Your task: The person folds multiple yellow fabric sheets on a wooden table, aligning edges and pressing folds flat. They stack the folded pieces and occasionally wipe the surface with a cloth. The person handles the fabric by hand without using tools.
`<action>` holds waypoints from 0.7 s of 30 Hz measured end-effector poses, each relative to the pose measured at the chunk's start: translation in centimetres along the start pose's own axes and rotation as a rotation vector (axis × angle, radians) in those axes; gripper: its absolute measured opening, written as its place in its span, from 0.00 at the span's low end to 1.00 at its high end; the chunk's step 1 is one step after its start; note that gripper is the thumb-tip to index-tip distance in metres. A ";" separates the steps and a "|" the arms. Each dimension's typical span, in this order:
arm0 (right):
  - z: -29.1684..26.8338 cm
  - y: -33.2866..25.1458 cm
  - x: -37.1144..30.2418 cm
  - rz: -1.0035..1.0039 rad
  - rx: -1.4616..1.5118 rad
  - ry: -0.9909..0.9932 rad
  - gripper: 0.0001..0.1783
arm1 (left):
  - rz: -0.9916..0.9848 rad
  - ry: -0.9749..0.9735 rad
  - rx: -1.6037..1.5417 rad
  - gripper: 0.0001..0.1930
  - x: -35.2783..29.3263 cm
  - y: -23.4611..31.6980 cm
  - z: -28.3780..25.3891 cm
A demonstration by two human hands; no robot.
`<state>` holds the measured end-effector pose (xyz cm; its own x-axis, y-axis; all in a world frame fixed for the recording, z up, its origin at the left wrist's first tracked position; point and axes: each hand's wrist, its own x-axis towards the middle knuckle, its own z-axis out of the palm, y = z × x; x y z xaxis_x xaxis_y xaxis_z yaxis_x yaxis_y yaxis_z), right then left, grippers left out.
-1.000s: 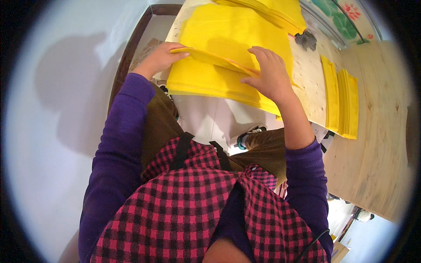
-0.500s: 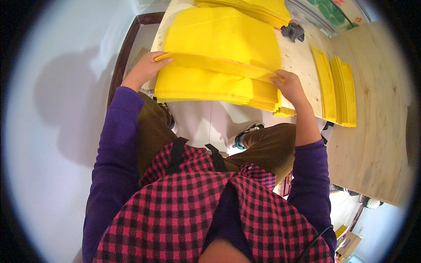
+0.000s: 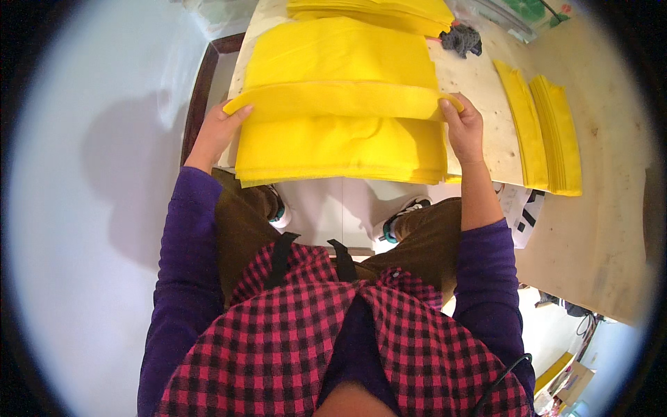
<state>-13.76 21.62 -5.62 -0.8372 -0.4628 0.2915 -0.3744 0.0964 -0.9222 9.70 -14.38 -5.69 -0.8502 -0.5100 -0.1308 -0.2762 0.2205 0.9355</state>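
Observation:
Between my two hands a folded strip of yellow fabric stretches from side to side. My left hand pinches its left end, thumb on top. At the right end my right hand grips it the same way, and the end curves up slightly by the thumb. Under the strip lies a stack of yellow fabric sheets, its layered near edge hanging at the table's front. The strip covers the middle of the stack.
The pale wooden table carries another yellow fabric pile at the far side. A dark grey crumpled cloth lies beside that pile. Folded yellow strips rest at the right. A pale wall stands close on the left.
The strip is straighter across the stack, and both its ends are spread wider. My left hand has moved left and nearer; my right hand has shifted slightly right. The view has shifted a little.

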 end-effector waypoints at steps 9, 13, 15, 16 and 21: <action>2.3 1.6 1.6 0.112 -0.263 0.107 0.12 | -0.046 0.038 -0.097 0.16 0.9 -0.2 0.4; 2.0 1.7 1.8 0.121 -0.240 0.127 0.13 | 0.105 0.041 -0.217 0.15 0.9 0.4 0.9; 1.9 1.5 1.7 0.117 -0.213 0.129 0.13 | 0.160 0.052 -0.208 0.15 0.9 0.7 1.0; 1.8 1.4 1.6 0.116 -0.203 0.135 0.13 | 0.173 0.064 -0.173 0.15 0.9 0.8 0.9; 2.2 1.0 1.7 0.124 -0.142 0.173 0.14 | 0.227 0.180 -0.153 0.17 2.2 0.7 1.3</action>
<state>-14.68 19.01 -6.55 -0.9313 -0.2833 0.2288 -0.3067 0.2717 -0.9122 7.09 -14.27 -5.73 -0.7856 -0.6041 0.1337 -0.0071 0.2249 0.9744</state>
